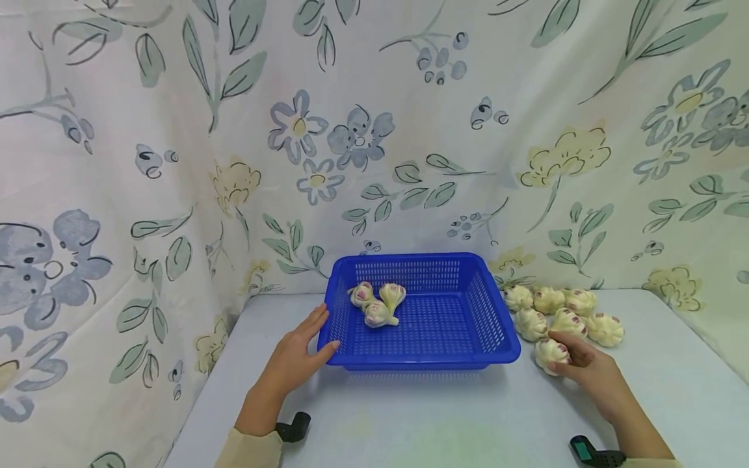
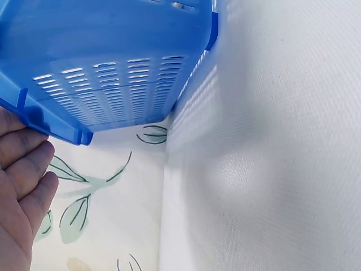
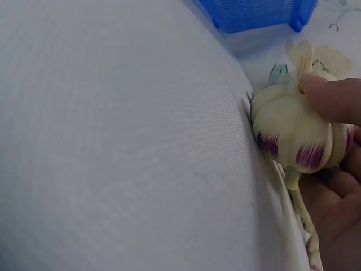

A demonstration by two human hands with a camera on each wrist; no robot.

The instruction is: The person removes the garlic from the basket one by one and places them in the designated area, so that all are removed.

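Pinching a garlic bulb [image 1: 549,355], right hand [image 1: 595,376] near six other bulbs [image 1: 567,323], left hand [image 1: 294,359] spread against blue basket [image 1: 421,359], floral curtain [image 1: 409,224] behind.

The head view looks forward and down from farther back, blue rectangular perforated plastic basket [image 1: 418,359] toward five o'clock. The left-wrist view sits close to its outer wall, at eleven; the right-wrist view closely faces a round cream, purple-streaked garlic bulb [image 3: 290,121] at three, basket at one. All views share the basket.
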